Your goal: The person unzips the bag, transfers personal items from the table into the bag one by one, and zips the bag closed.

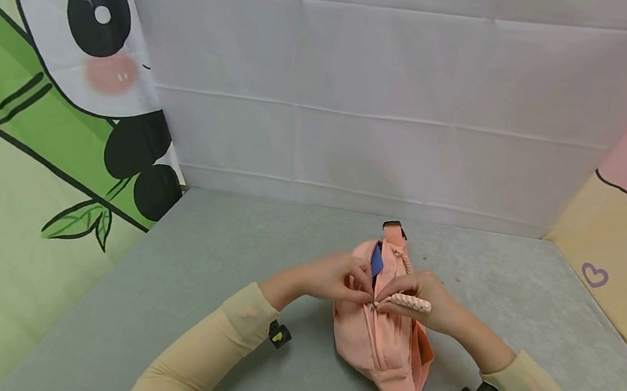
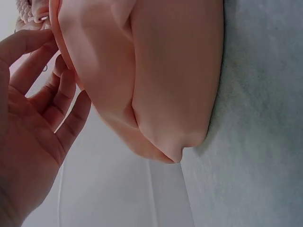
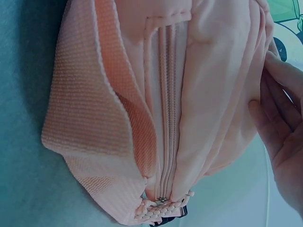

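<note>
A peach-coloured waist bag [image 1: 353,336] lies lengthwise on the grey table, its top zipper partly open. Something blue [image 1: 377,261] shows inside the gap. My left hand [image 1: 336,279] pinches the fabric edge beside the zipper slider [image 1: 373,305] with thumb and fingertips. From the other side my right hand [image 1: 435,304] pinches at the slider, and its braided cord pull [image 1: 411,302] sticks out across the fingers. In the left wrist view, the left fingertips [image 2: 47,35] are right at the bag's upper edge. A second zipper [image 3: 169,94] runs shut along the bag's side in the right wrist view.
The bag's webbing strap [image 3: 85,109] loops along its right side and toward the near table edge. A black buckle [image 1: 392,224] sits at the far end. Behind the grey table [image 1: 229,231] hangs a white cloth wall [image 1: 358,98], with printed cloths at both sides.
</note>
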Tool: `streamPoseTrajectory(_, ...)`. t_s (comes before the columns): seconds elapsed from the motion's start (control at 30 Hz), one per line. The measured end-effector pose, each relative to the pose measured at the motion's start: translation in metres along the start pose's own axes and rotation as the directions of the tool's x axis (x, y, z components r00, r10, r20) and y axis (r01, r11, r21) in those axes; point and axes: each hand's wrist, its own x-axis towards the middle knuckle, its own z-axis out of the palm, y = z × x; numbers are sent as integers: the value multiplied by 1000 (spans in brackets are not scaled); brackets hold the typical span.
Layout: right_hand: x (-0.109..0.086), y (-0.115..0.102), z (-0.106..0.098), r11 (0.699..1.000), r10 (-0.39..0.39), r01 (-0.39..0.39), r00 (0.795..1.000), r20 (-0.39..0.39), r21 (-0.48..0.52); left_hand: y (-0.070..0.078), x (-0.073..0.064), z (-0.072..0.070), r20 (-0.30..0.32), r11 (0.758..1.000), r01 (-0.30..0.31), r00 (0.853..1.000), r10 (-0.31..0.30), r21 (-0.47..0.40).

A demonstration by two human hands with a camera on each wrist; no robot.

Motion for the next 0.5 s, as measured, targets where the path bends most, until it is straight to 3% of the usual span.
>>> streamPoseTrajectory(0.27, -2, -9, 14, 1000, 23, -23, 1000, 6, 1, 6, -12, 5, 78, 1000, -14, 997, 12, 20)
streamPoseTrajectory(0.4, -3, -15, 20, 999, 33, -33, 999, -6, 2, 9, -19, 6, 73, 1000, 4, 997, -4, -9)
streamPoseTrajectory(0.5, -4, -19, 25, 999, 45, -45, 999, -21, 5, 8, -24, 5, 30, 998, 0, 1000, 2, -59)
